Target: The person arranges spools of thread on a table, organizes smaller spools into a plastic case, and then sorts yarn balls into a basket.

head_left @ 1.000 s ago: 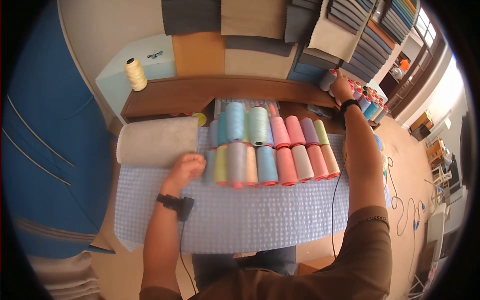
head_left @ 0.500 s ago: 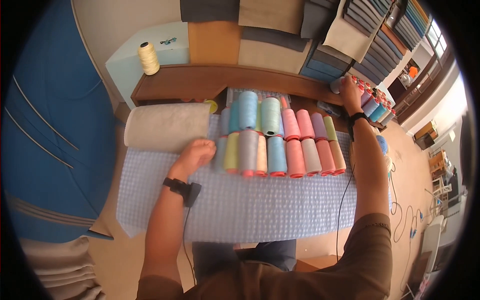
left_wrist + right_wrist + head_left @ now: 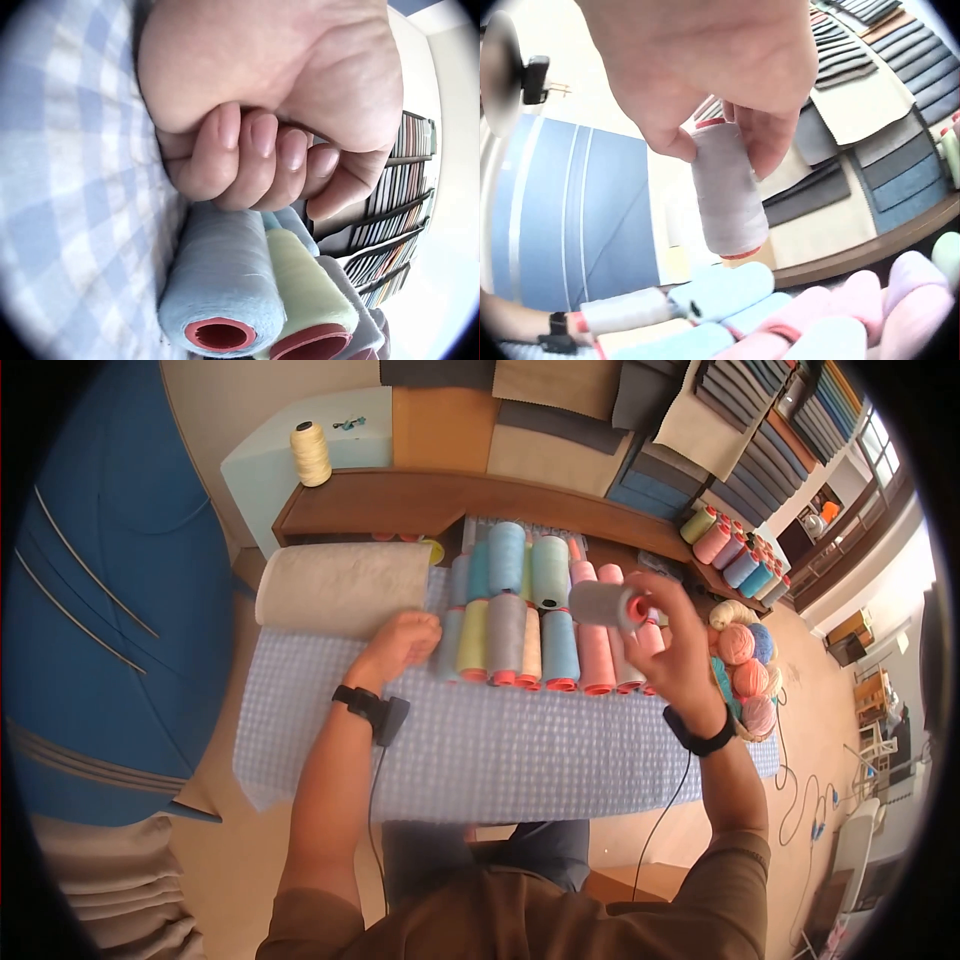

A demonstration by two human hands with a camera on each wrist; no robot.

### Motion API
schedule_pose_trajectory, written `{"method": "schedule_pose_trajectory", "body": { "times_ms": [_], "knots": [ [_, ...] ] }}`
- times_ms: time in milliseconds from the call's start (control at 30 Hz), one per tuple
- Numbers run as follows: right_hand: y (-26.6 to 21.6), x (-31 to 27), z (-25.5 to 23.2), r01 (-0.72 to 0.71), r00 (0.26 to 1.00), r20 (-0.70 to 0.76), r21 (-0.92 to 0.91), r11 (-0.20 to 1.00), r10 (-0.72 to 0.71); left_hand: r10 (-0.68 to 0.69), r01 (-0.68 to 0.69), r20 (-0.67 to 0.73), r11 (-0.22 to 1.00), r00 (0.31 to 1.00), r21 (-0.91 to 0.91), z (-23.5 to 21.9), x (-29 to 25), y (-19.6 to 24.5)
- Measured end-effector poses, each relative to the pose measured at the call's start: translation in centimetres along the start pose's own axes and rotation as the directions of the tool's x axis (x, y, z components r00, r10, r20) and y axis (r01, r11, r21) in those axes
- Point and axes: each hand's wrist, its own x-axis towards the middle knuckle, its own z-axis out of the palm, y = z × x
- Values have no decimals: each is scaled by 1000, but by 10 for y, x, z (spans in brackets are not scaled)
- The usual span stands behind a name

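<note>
Brown short-sleeved shirt (image 3: 500,913), dark trousers (image 3: 425,855), black wristbands (image 3: 700,742), boxy dark module (image 3: 392,722), thin black cables (image 3: 371,810).

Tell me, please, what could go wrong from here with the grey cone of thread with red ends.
The right hand pinches the grey cone near one end, so it might tilt or slip. Below, the pale blue thread cone and pale green thread cone seem to lie on others; a bump could roll them. The curled left hand, right by the row's end, could nudge it.
</note>
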Motion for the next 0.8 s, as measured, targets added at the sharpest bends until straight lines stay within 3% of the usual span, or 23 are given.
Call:
{"method": "schedule_pose_trajectory", "body": {
  "times_ms": [67,167,267,500,800],
  "knots": [
    [-11,-9,12,224,973,93,-142,964,-212,-6,6,7,1000,1000,6,-1,0,1],
    [-12,-15,32,431,900,166,-184,883,-404,-2,2,1,1000,1000,10,1,-1,1],
    [-9,-19,44,488,863,277,-233,841,-423,-4,4,-10,1000,1000,17,3,-1,3],
    [-6,-35,62,465,876,299,-318,826,-378,-11,12,-28,999,1000,31,3,-1,4],
    [-17,-38,66,268,939,285,-253,930,-193,-15,16,-31,1000,999,22,2,0,3]
  ]
}}
